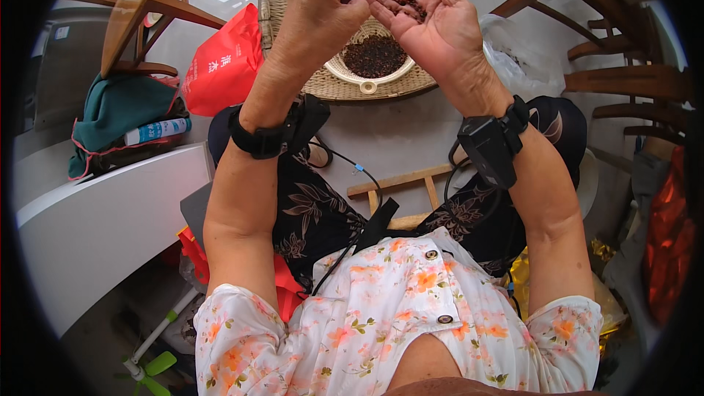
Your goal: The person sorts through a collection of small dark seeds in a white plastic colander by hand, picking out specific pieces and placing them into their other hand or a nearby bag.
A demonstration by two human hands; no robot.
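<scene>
My right hand (pixel 437 25) is turned palm up above a woven tray, with small dark reddish-brown dried grains (pixel 416 6) lying in the palm and on the fingers. Close beside its fingertips, my left hand (pixel 330 8) is bent with thumb and fingers together; whether something is pinched there is hidden. Beneath both hands a round cream plastic sieve basket (pixel 345 75) holds a heap of similar dark grains (pixel 375 56). The basket rests on the woven wicker tray (pixel 316 88). More reddish bits lie at the tray's far edge, partly behind my right hand's fingers.
A red bag (pixel 224 66) stands left of the tray, a clear plastic bag (pixel 509 60) right of it. Wooden chairs (pixel 181 6) flank both sides. A wooden frame (pixel 393 181) lies between my legs, near cables from the wrist devices. A white panel (pixel 115 220) runs along the left.
</scene>
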